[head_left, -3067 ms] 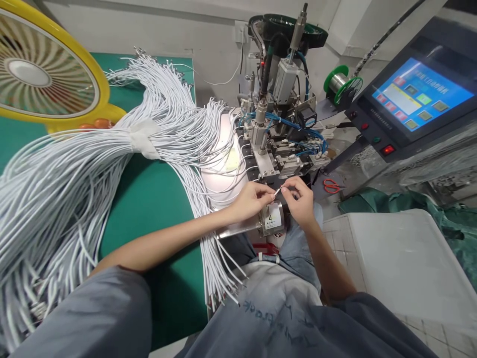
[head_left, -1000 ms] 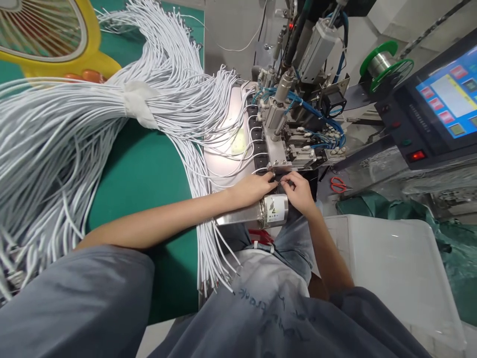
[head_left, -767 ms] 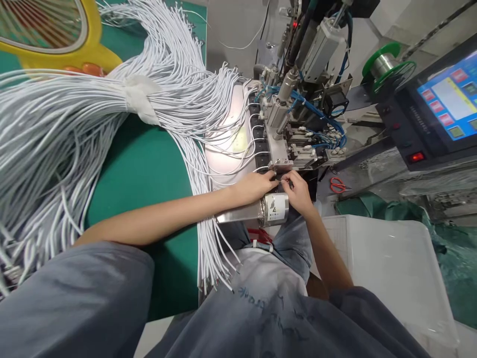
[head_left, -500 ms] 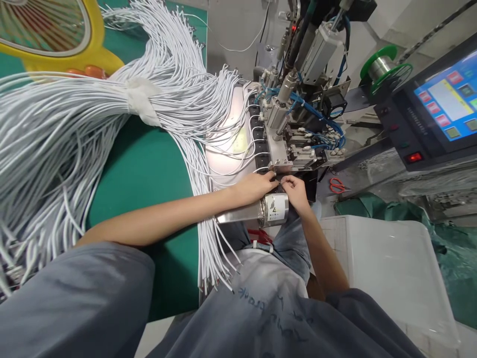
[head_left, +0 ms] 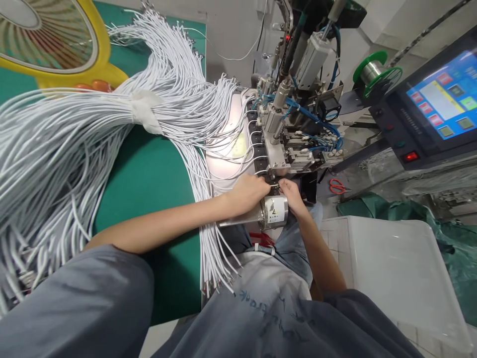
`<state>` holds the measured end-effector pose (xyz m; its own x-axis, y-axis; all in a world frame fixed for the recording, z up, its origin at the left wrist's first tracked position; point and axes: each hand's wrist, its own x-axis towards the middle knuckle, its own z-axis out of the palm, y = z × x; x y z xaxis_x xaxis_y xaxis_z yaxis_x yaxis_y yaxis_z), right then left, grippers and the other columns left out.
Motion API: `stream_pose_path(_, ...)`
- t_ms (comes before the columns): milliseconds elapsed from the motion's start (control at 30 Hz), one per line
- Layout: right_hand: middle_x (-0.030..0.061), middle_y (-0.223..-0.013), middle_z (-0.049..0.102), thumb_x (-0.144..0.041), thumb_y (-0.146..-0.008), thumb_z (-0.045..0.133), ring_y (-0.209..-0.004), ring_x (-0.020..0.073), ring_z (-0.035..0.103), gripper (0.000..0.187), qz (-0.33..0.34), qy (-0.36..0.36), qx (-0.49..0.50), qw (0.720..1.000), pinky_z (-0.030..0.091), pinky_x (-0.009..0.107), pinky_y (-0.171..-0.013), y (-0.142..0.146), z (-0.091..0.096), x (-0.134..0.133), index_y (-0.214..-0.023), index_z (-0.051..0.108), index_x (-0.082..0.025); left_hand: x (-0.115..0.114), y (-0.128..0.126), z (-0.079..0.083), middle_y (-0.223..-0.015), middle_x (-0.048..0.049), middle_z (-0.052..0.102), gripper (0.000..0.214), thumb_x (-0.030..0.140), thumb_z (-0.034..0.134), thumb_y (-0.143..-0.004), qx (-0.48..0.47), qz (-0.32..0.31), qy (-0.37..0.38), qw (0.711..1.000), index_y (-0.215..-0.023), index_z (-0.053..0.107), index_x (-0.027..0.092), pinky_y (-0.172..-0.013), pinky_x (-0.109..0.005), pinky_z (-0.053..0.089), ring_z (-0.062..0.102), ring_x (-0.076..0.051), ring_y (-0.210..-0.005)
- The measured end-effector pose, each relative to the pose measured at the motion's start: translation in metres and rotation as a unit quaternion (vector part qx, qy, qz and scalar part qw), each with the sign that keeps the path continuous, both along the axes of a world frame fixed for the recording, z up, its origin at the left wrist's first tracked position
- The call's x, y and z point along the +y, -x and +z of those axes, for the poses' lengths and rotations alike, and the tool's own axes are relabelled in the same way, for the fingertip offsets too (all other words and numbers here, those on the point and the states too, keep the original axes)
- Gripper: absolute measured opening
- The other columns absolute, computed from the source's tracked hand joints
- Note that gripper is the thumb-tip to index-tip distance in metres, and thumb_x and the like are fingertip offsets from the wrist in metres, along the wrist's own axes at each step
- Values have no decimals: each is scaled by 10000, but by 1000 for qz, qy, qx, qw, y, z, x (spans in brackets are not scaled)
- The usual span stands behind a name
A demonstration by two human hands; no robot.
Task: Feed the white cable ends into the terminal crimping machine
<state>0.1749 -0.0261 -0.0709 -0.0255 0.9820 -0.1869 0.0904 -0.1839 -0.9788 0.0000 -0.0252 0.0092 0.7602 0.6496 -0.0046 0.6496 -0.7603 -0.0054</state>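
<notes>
My left hand (head_left: pixel 250 193) is closed round a thin white cable, whose short end (head_left: pixel 274 185) pokes out past the fingers toward the right. Fingertips of my right hand (head_left: pixel 292 195) are pinched together close to that end; whatever they grip is too small to make out. Both hands are at the front end of a soldering machine (head_left: pixel 276 151), just beyond a round metal part (head_left: pixel 276 211) with a white label. More white cables lie across the machine's pale cover (head_left: pixel 225 166) and run into its row of black holders (head_left: pixel 261 151).
A thick bundle of white cables (head_left: pixel 74 112), tied with a white wrap (head_left: pixel 146 112), covers much of the green table (head_left: pixel 145 174). A yellow fan (head_left: pixel 102 54) stands at upper left. Right are a solder spool (head_left: pixel 370 74), a lit control screen (head_left: pixel 443 102), red-handled scissors (head_left: pixel 337 186) and a white bin (head_left: pixel 395 268).
My left hand has drawn slightly left and its fingers have curled in. A short cable end now shows between the hands. The view has shifted a little.
</notes>
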Motion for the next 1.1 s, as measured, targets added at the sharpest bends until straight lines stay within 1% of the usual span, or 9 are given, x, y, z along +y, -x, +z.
stream_pose_path(233, -70, -491, 304, -558, -768, 479, -439, 89, 264, 374, -34, -22, -26, 999, 215, 222, -418, -7, -1, -2, -624, 415, -219, 1, 3, -7, -693, -83, 617, 197, 33, 475, -786, -20, -4, -26, 999, -689, 628, 111, -452, -268, 319, 613, -208, -596)
stream_pose_path(400, -65, -486, 340, -502, -740, 537, -440, 87, 302, 350, -39, -35, -46, 998, 251, 226, -425, -4, 0, -1, -585, 425, -208, 0, 3, -8, -675, -89, 626, 204, 39, 465, -784, -22, -2, -31, 999, -683, 628, 110, -473, -276, 329, 625, -220, -617)
stream_pose_path(567, -60, -535, 368, -387, -793, 473, -495, 99, 344, 250, -159, -91, -93, 979, 281, 229, -474, -3, 18, -25, -626, 429, -205, -1, 3, -7, -708, -122, 654, 203, 40, 442, -786, -3, 34, -26, 999, -769, 638, 91, -499, -291, 329, 642, -250, -684)
stream_pose_path(633, -41, -559, 436, -334, -810, 460, -524, 110, 394, 223, -230, -171, -169, 943, 318, 240, -509, 7, 30, -51, -634, 470, -198, 0, 2, -5, -752, -148, 666, 241, 22, 412, -800, 10, 73, -23, 997, -888, 634, 55, -506, -287, 321, 647, -255, -720)
stream_pose_path(700, -22, -573, 509, -295, -822, 462, -525, 122, 436, 201, -155, -180, -202, 950, 341, 250, -525, 27, 40, -81, -666, 542, -196, 1, 1, -4, -783, -165, 669, 284, 2, 386, -811, 25, 101, -11, 994, -979, 614, 26, -508, -279, 306, 649, -253, -739)
stream_pose_path(800, 11, -634, 596, -297, -810, 517, -605, 150, 518, 183, 123, -84, -169, 974, 394, 265, -598, 64, 38, -115, -679, 604, -202, 2, 0, -3, -798, -170, 668, 303, -3, 366, -825, 30, 108, 0, 994, -1011, 604, 22, -510, -275, 286, 646, -252, -748)
stream_pose_path(867, 5, -627, 577, -322, -838, 481, -615, 145, 511, 246, 233, -18, -102, 967, 397, 261, -604, 86, 27, -125, -652, 586, -199, 3, 1, -3, -809, -170, 670, 307, 2, 362, -826, 26, 108, -2, 994, -1006, 609, 34, -513, -276, 283, 643, -252, -749)
stream_pose_path(967, -24, -584, 494, -388, -849, 441, -560, 118, 460, 305, 284, 58, 21, 957, 366, 235, -532, 106, 10, -125, -638, 542, -192, 3, 1, -4, -821, -170, 673, 311, 3, 370, -814, 29, 107, -2, 994, -997, 617, 48, -517, -274, 290, 638, -250, -752)
stream_pose_path(1100, -22, -628, 523, -481, -709, 607, -540, 106, 459, 304, 273, 144, 114, 944, 359, 227, -494, 108, 1, -120, -734, 581, -179, 4, 1, -2, -834, -176, 673, 289, -2, 391, -803, 26, 113, 4, 993, -961, 627, 50, -535, -272, 312, 637, -250, -762)
